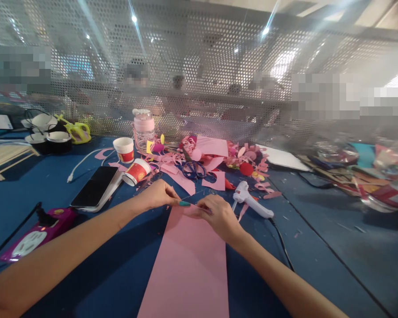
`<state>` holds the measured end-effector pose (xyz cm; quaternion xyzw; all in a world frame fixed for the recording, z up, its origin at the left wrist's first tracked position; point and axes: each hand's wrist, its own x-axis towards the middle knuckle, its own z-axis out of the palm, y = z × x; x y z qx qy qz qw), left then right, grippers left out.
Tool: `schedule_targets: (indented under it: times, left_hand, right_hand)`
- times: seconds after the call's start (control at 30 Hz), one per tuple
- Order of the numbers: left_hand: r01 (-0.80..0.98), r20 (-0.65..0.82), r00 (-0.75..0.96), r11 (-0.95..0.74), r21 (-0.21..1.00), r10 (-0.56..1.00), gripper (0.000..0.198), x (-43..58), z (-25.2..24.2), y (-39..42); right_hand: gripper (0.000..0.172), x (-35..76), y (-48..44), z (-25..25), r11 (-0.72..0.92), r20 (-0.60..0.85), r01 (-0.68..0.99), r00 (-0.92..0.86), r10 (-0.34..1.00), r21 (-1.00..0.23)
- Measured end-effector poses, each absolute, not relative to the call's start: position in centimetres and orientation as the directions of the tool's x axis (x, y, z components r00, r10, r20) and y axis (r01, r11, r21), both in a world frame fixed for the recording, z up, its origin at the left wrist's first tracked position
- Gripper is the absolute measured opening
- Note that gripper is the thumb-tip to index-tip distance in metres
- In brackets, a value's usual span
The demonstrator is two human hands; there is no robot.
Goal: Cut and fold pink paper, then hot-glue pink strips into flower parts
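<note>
A long strip of pink paper (194,269) lies on the blue table and runs from its near side toward the middle. At its far left corner, the fingers of my left hand (161,196) are closed in a pinch on the paper. A small teal piece (185,203) shows at those fingertips; I cannot tell what it is. My right hand (220,216) has its fingers bent and closed on the far right part of the same edge, which looks slightly raised or folded between the hands. Just right of my right hand lies a white glue gun (252,201).
Pink paper scraps (179,174) and scissors (194,169) lie beyond my hands. To the left are paper cups (123,149), a phone (95,187) and a purple power strip (36,236). A jar (143,130) stands before the perforated metal screen (192,66).
</note>
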<state>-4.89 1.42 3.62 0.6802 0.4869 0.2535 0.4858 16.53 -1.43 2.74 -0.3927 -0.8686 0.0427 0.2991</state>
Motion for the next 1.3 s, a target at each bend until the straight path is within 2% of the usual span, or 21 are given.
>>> schedule_targets:
  times: [0.13,0.23,0.37,0.47,0.57,0.7,0.83,1.07,1.3]
  left_hand:
    - [0.429,-0.146,0.389,-0.039,0.903,0.91,0.025,-4.9,3.7,1.4]
    - [0.432,-0.153,0.383,-0.03,0.901,0.911,0.027,-4.6,3.8,1.2]
    - [0.465,-0.162,0.36,-0.026,0.885,0.919,0.029,-3.9,4.0,0.8]
    - [0.464,-0.141,0.377,-0.054,0.884,0.916,0.028,-3.2,4.2,0.5]
    - [0.483,-0.135,0.374,-0.068,0.873,0.918,0.028,-2.5,4.4,0.4]
    - [0.458,-0.147,0.367,-0.041,0.888,0.919,0.024,-1.9,4.5,1.0]
    - [0.398,-0.14,0.386,-0.028,0.917,0.912,0.016,-1.3,4.7,2.4]
    - [0.303,-0.182,0.388,0.062,0.951,0.903,0.017,-0.6,4.7,3.9]
    - [0.286,-0.266,0.411,0.154,0.946,0.872,0.022,-0.5,4.4,4.3]
  right_hand:
    - [0.024,16.3,-1.7,3.3,0.639,0.439,0.665,-0.477,0.762,-0.387]
    - [0.027,16.0,-1.8,3.7,0.541,0.39,0.62,-0.376,0.84,-0.568]
    - [0.027,15.5,-1.3,3.4,0.382,0.319,0.471,-0.212,0.924,-0.795]
    - [0.029,15.4,-0.6,3.0,0.286,0.257,0.36,-0.125,0.958,-0.888]
    - [0.033,15.4,0.1,3.3,0.288,0.265,0.341,-0.111,0.958,-0.895]
    - [0.035,16.1,1.1,4.6,0.357,0.295,0.416,-0.206,0.933,-0.836]
    - [0.039,17.0,2.7,6.3,0.365,0.223,0.506,-0.318,0.921,-0.782]
    - [0.035,17.6,4.7,6.9,0.392,0.237,0.431,-0.37,0.898,-0.813]
    - [0.032,17.7,4.9,6.6,0.4,0.233,0.404,-0.402,0.885,-0.823]
